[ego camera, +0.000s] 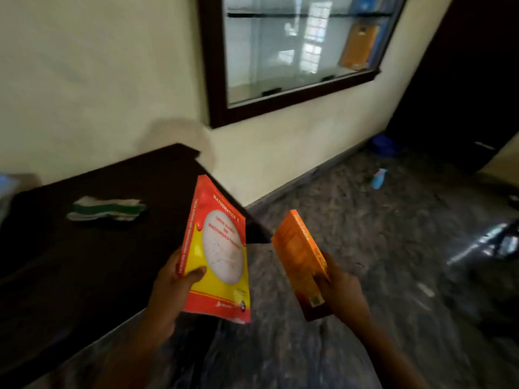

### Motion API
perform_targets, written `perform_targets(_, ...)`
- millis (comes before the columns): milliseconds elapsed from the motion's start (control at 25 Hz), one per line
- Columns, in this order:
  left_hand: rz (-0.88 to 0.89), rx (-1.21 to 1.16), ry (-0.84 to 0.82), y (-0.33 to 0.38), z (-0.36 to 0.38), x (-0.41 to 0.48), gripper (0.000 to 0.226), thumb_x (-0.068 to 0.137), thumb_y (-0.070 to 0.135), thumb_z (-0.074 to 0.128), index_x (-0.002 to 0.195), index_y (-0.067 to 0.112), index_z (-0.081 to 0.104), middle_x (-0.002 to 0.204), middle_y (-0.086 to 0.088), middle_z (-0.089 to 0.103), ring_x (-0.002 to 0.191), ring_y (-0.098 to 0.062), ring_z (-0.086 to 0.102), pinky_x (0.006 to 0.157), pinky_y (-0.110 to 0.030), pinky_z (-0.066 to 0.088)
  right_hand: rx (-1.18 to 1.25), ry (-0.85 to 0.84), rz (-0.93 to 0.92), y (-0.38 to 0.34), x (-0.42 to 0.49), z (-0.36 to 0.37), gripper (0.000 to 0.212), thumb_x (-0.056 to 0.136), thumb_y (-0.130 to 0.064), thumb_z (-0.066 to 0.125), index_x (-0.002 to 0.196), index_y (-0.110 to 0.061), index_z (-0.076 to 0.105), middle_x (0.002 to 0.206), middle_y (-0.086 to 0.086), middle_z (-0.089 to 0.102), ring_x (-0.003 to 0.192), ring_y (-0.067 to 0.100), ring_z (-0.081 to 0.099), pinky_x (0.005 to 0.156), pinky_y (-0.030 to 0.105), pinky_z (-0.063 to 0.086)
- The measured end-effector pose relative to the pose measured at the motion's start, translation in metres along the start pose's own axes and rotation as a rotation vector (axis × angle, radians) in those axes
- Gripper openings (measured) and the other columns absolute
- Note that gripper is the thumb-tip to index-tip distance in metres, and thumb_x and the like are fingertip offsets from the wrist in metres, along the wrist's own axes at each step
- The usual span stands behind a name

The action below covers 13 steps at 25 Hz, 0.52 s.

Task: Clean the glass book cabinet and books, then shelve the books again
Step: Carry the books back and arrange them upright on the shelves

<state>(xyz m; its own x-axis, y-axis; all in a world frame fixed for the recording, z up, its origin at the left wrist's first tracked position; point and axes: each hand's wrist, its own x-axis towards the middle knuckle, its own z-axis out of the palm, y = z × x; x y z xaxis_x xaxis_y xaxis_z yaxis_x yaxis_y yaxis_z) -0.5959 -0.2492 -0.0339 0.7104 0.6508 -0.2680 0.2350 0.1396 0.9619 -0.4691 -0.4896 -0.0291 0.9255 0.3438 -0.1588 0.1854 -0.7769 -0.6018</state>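
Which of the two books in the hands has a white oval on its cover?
The red and yellow Mathematics book, held by the left hand; the orange book in the right hand shows no oval.

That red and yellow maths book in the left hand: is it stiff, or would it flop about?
Probably a bit floppy: the maths book looks like a thin paperback, gripped only near its lower left edge by the left hand. Its smooth cover may be slippery. It is likely light, since one hand holds it up.
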Motion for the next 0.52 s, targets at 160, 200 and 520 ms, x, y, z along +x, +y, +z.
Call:
perform_targets(160, 0.03, 0.031, -0.155, 0.024, 0.121, 0.046, 0.043, 0.076, -0.007, 0.067, 0.115, 0.01, 0.058, 0.106, -0.019, 0.065, 0.096, -0.036, 0.062, 0.088, -0.044, 0.048, 0.077, 0.107, 0.161, 0.087, 0.059, -0.055, 0.052, 0.093, -0.016, 0.051, 0.142, -0.021, 0.035, 0.123, 0.017, 0.06, 0.113, 0.032, 0.056, 0.087, 0.034, 0.042)
perform_targets(200, 0.064, 0.043, -0.195, 0.032, 0.155, 0.065, 0.049, 0.072, -0.003, 0.072, 0.117, 0.009, 0.058, 0.108, -0.019, 0.065, 0.099, -0.036, 0.062, 0.089, -0.043, 0.048, 0.095, 0.143, 0.179, 0.103, 0.08, -0.071, 0.053, 0.092, -0.015, 0.051, 0.142, -0.02, 0.035, 0.124, 0.018, 0.059, 0.113, 0.032, 0.056, 0.087, 0.033, 0.042)
perform_targets(520, 0.248, 0.152, -0.279, 0.128, 0.407, 0.226, 0.058, 0.067, 0.026, 0.072, 0.122, 0.019, 0.057, 0.113, -0.01, 0.065, 0.104, -0.033, 0.061, 0.092, -0.049, 0.049, 0.085, 0.344, 0.197, 0.188, 0.301, -0.225, 0.048, 0.092, -0.016, 0.052, 0.139, -0.018, 0.039, 0.123, 0.017, 0.06, 0.112, 0.03, 0.057, 0.088, 0.031, 0.042)
